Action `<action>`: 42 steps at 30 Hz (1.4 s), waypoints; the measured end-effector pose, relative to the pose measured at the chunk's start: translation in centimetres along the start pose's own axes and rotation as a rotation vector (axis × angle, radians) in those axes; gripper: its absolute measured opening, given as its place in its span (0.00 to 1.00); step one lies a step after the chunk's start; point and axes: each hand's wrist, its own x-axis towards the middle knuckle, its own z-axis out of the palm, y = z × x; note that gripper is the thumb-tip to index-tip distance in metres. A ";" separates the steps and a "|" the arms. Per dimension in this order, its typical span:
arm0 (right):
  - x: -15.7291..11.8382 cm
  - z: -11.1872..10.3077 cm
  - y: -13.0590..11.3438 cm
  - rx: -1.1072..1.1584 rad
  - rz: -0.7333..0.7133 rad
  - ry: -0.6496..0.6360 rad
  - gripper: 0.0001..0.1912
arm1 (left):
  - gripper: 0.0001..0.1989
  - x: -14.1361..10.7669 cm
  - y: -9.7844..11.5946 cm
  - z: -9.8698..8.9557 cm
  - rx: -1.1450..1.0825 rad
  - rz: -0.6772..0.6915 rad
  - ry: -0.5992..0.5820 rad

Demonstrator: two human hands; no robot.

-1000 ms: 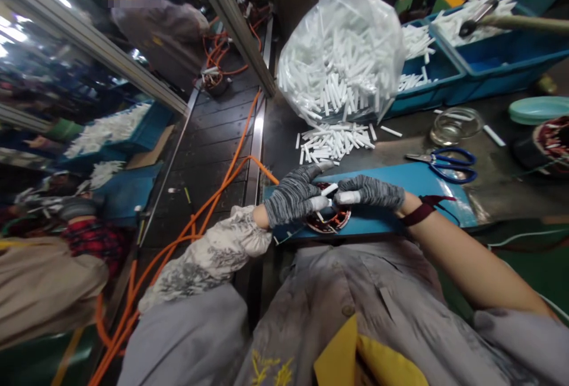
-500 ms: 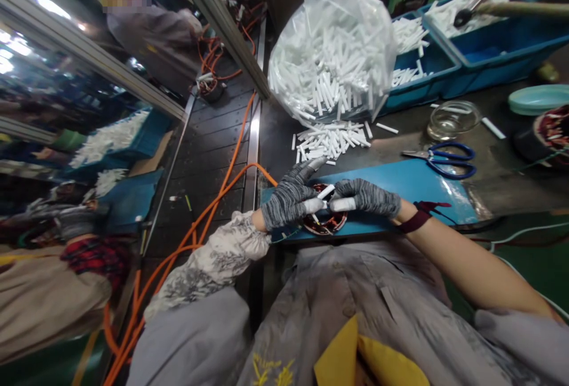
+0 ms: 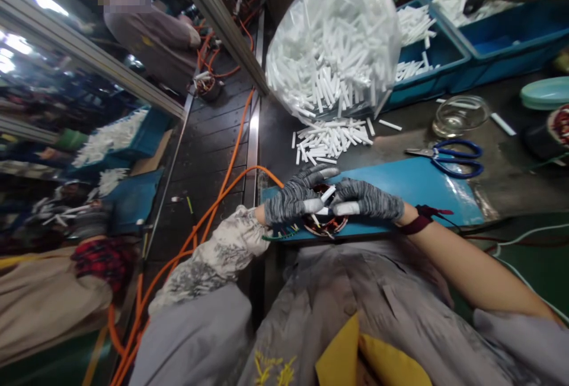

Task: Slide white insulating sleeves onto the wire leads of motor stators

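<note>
Both my hands wear grey knit gloves and meet over a round motor stator point(image 3: 326, 225) with copper windings, lying on a blue board point(image 3: 413, 181). My left hand point(image 3: 297, 200) pinches a short white tube point(image 3: 328, 193) above the stator. My right hand point(image 3: 367, 200) rests on the stator's right side, its taped fingertip touching the tube's lower end. A loose heap of white tubes point(image 3: 331, 139) lies just beyond the board.
A clear bag full of white tubes point(image 3: 335, 48) stands behind the heap. Blue scissors point(image 3: 453, 158), a glass bowl point(image 3: 460, 114) and blue bins point(image 3: 444, 48) of tubes sit to the right. Orange cables point(image 3: 222, 196) run along the conveyor on the left, where other people work.
My hands stay on the stator and the tube; fingers shifted only slightly. The camera tilted a little, moving the scene up in the frame.
</note>
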 end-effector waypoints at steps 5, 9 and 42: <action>0.4 0.1 -0.2 -0.075 -0.060 -0.032 0.13 | 0.28 0.1 -0.1 1.8 -0.420 -0.159 -0.009; 0.4 1.0 -0.8 -0.218 -0.032 0.041 0.12 | 0.21 0.0 0.0 0.6 0.032 -0.086 -0.072; -6.4 5.0 0.8 -0.664 0.177 0.365 0.24 | 0.30 -4.1 0.2 -1.8 0.562 0.022 0.089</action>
